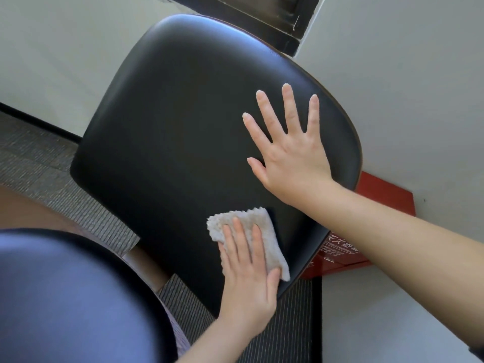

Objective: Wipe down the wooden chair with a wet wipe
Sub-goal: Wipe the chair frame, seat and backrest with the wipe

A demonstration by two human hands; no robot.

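Black padded seat of the wooden-rimmed chair (170, 132) fills centre; left hand (246, 271), fingers straight and close together, presses off-white fluffy wipe cloth (262, 222) flat near its near-right edge; right hand (290, 158), fingers spread, braces farther right; advise overlapping strokes leftward under even pressure.

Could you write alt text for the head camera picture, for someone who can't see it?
A person's left hand presses a white cloth flat on a black padded chair seat, while the right hand rests on the seat with fingers spread. Grey carpet and a red box show past its edges.
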